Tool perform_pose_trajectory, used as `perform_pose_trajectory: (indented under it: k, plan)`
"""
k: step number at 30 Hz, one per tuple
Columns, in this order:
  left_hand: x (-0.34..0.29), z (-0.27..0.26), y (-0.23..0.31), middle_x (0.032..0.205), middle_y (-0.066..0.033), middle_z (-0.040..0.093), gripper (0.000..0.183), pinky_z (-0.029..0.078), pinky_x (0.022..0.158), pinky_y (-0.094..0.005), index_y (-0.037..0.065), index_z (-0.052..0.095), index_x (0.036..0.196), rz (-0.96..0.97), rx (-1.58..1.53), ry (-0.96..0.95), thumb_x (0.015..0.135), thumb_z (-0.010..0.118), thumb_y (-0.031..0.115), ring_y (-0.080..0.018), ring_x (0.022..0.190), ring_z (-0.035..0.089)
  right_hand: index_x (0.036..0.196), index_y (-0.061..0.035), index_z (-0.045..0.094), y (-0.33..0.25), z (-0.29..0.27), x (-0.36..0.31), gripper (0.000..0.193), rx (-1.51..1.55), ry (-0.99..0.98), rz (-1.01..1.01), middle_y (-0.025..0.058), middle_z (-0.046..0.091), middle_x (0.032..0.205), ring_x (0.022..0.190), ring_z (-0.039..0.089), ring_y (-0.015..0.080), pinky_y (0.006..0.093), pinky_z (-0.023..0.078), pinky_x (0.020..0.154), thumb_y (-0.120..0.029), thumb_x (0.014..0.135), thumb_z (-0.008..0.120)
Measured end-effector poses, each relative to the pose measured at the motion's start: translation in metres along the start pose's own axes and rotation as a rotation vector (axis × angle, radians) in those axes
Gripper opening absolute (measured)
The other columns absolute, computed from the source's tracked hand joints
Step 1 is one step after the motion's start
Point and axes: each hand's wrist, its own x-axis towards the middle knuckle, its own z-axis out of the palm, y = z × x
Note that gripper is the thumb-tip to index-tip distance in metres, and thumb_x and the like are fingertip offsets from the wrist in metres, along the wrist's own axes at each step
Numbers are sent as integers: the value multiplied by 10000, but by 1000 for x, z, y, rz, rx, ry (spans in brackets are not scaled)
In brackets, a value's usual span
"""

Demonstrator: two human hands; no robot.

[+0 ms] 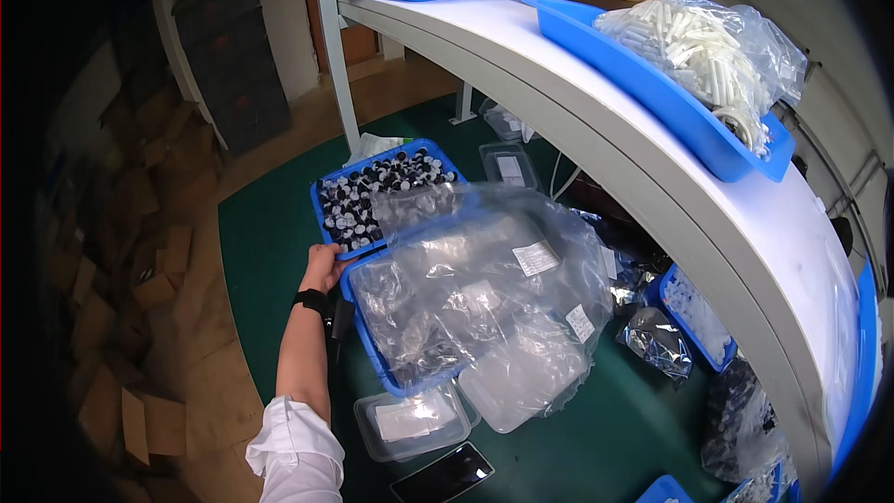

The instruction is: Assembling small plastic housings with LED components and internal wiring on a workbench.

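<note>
My left hand (323, 266) reaches in from the lower edge, a dark band on its wrist. Its fingers close on the near left corner of a blue tray (318, 207) full of small black and white round parts (352, 210). Just nearer stands a second blue tray (377, 360). Large clear plastic bags (494, 265) with white labels lie over that tray and spill to its right, partly covering the far tray too. What the bags hold is hard to make out. My right hand is out of view.
A white shelf (484, 28) arches over the green table (265, 251), bearing a blue tray (596, 47) with bagged white parts (694, 51). Nearby are a clear lidded box (382, 442), a phone (442, 473) and a blue bin (698, 312). Cardboard boxes (154, 424) cover the floor at left.
</note>
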Motion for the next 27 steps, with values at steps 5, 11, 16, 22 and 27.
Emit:
perform_pose_trajectory:
  k: [5, 11, 16, 22, 27]
  plan:
    - [-9, -4, -3, 747, -70, 441, 222, 549, 598, -371, 43, 353, 852, 51, 319, 5, 751, 537, -30, -185, 642, 520, 1017, 25, 557, 6, -1, -2, 203, -61, -31, -9, 62, 616, 865, 766, 582, 125, 247, 462, 665, -29, 823, 581]
    - [-32, -31, 21, 819, -109, 554, 159, 544, 545, -328, -29, 533, 895, 124, 803, 123, 760, 575, 42, -205, 655, 583, 987, 13, 572, 11, 2, -8, 167, 3, -12, -55, 44, 614, 842, 762, 571, 105, 238, 454, 650, -41, 829, 579]
    - [-112, -14, 0, 852, -147, 588, 213, 556, 561, -350, -57, 511, 959, -305, 701, -275, 773, 544, 42, -254, 650, 620, 967, -1, 587, 11, 11, -14, 146, -41, 33, -64, 18, 601, 800, 734, 550, 92, 226, 445, 644, -60, 833, 576]
    - [-142, -2, -10, 991, -156, 564, 294, 521, 770, -411, -28, 447, 1062, -232, 566, -256, 773, 499, -30, -252, 891, 600, 958, -2, 585, 4, 21, -23, 144, -96, 25, -119, 40, 604, 797, 727, 575, 105, 245, 468, 631, -81, 838, 571]
    - [-154, -3, -22, 990, -154, 545, 274, 505, 767, -485, 5, 433, 1006, -198, 103, -292, 747, 457, -80, -285, 873, 596, 959, 12, 576, -41, 29, -10, 181, -553, -9, -353, 104, 594, 766, 643, 579, 184, 277, 460, 591, -95, 813, 581]
